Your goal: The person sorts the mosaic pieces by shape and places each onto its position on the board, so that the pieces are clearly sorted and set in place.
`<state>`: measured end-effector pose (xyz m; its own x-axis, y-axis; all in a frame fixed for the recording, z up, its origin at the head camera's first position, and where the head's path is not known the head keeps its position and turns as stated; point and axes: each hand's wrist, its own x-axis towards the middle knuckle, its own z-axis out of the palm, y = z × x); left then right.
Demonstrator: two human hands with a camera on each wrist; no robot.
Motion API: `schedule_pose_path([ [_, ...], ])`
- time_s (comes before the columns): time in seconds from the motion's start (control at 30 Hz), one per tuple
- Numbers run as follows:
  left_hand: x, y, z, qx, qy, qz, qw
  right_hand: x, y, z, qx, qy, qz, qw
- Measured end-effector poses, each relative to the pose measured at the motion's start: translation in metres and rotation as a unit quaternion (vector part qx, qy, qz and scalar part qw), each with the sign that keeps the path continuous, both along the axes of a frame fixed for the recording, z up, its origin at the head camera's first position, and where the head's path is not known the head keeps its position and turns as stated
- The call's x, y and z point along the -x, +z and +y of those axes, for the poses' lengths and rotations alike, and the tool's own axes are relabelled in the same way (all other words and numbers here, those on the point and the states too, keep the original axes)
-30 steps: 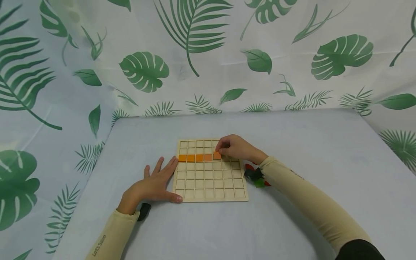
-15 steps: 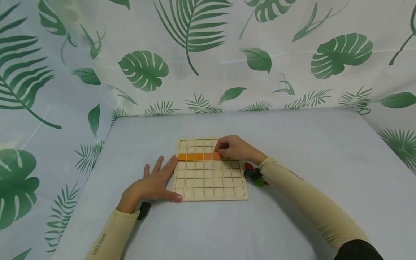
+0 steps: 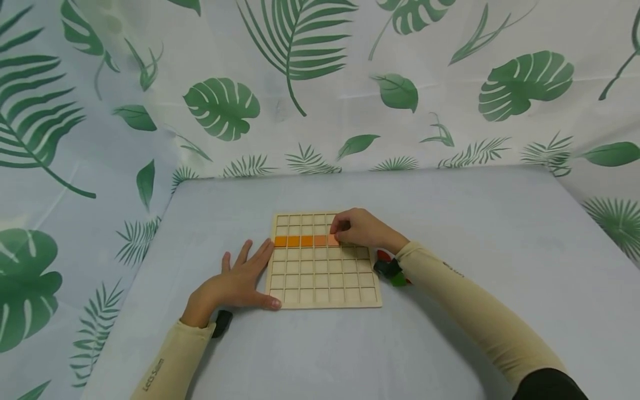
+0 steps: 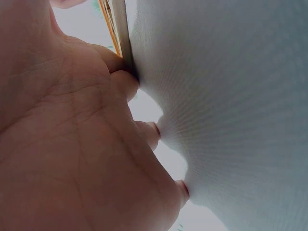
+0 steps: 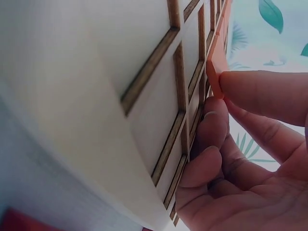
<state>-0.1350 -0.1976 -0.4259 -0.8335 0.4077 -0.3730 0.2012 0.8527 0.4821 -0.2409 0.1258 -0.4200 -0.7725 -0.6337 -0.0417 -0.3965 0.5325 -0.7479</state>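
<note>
I pinch an orange tile [image 3: 332, 240] in my right hand's fingers [image 5: 269, 92].
It is at the board [image 3: 321, 280], right of four tiles [image 3: 306, 241] in line; my left hand [image 3: 235, 286], fingers spread, touches the board's left edge on the bench [image 3: 320, 355].

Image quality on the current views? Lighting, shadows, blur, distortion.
Head: soft light, diffuse shadow on the table alongside the right sleeve. Left wrist: left hand dim against blown-out white gaps. Right wrist: near part of the grid board soft and washed out, its edge bowed; orange tile clearer.
</note>
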Motion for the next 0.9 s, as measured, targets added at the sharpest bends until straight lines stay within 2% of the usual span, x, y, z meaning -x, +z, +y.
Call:
schedule_pose_path([
  [0.4, 0.001, -0.001, 0.002, 0.007, 0.002, 0.001, 1.0, 0.001, 0.0, 0.0, -0.007, 0.01, 0.001, 0.9999],
  [0.67, 0.001, 0.0, 0.002, -0.001, -0.001, -0.001, 1.0, 0.0, 0.003, 0.012, -0.005, -0.031, -0.033, 0.999],
  [0.9, -0.001, 0.001, 0.001, -0.006, -0.003, -0.002, 1.0, -0.012, 0.011, 0.028, 0.017, -0.055, -0.027, 0.9979],
])
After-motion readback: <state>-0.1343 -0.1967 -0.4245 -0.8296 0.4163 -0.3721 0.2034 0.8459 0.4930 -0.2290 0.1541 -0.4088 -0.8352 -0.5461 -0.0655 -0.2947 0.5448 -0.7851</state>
